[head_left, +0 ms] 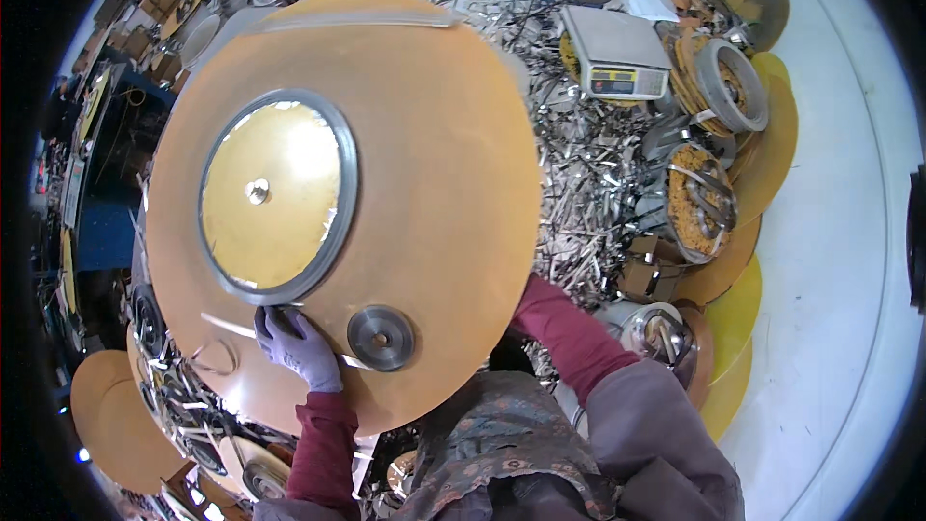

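left hand point(297, 347): gloved, forearm rising from the lower edge, palm flat on the disc
right hand: hidden behind the disc; only the red sleeve point(569, 333) reaches under its lower right rim, grip cannot be told
disc point(444, 174): big tan round board, fills the centre, tilted over the scrap point(579, 183)
ring point(280, 195): grey, around a yellow inner circle; left fingertips point(275, 320) touch its lower edge
hub point(381, 338): small grey, just right of the left hand
left grip: fingers spread, pressing, clasping nothing
scale point(617, 53): upper right, well apart

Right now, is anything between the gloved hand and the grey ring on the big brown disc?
No. The left hand already touches the grey ring at its lower edge on the brown disc. The right hand is hidden behind the disc.
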The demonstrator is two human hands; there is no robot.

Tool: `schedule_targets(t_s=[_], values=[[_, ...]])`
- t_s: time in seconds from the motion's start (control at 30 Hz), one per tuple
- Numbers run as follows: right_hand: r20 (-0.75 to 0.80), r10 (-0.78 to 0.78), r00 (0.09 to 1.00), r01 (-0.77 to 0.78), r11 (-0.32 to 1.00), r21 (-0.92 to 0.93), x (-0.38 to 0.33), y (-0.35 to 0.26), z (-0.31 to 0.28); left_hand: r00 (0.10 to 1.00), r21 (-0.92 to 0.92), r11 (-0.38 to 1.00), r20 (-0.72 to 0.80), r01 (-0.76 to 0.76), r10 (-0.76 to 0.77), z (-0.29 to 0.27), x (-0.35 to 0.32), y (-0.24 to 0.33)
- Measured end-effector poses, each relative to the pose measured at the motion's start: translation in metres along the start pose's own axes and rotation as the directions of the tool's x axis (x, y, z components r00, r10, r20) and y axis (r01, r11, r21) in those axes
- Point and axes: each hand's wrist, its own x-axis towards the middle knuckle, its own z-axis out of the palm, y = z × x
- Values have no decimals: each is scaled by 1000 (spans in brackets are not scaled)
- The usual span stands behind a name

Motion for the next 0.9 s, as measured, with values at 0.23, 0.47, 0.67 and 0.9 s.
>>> schedule_targets(t_s=[0.23, 0.47, 0.67, 0.9], values=[[264, -246, 932, 308, 925, -224, -29, 20, -27, 989, 62, 995, -128, 79, -71, 17, -20, 53], [158, -535, 830, 529, 666, -526, -69, 85, -172, 970, -70, 986, -181, 154, -164, 3, -17, 58], [686, 116, 718, -523, 740, 423, -69, -118, -177, 975, -228, 963, -133, 147, -180, 1, -23, 39], [914, 68, 400, -658, 715, 235, -65, -187, -99, 988, -224, 963, -2, 151, -156, -7, -23, 47]])
